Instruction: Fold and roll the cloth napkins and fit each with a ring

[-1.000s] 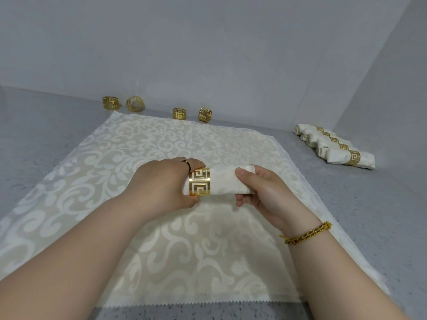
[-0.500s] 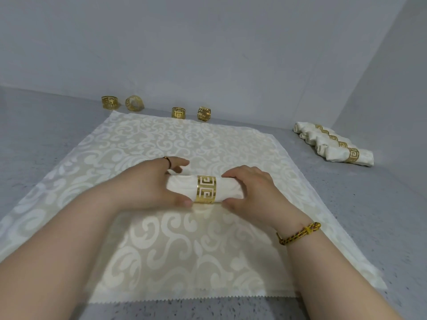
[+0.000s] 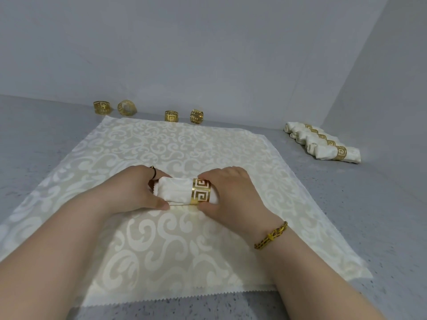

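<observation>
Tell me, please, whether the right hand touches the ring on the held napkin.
Touching. The head view shows the right hand pinching the ring, thumb below, fingers above.

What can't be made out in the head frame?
1. Rolled napkin, right end, head view: covered by the right hand.
2. Its left end: partly behind the left hand.
3. Finished napkin rolls at right: back ones overlapped by the front roll.
4. Spare gold rings, far side: cutouts too small.

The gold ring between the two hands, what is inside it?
A rolled white napkin passes through the gold ring. White cloth shows through the cut-out pattern. The right hand, pinching the ring, hides the napkin's right end; the left hand grips its left end.
</observation>
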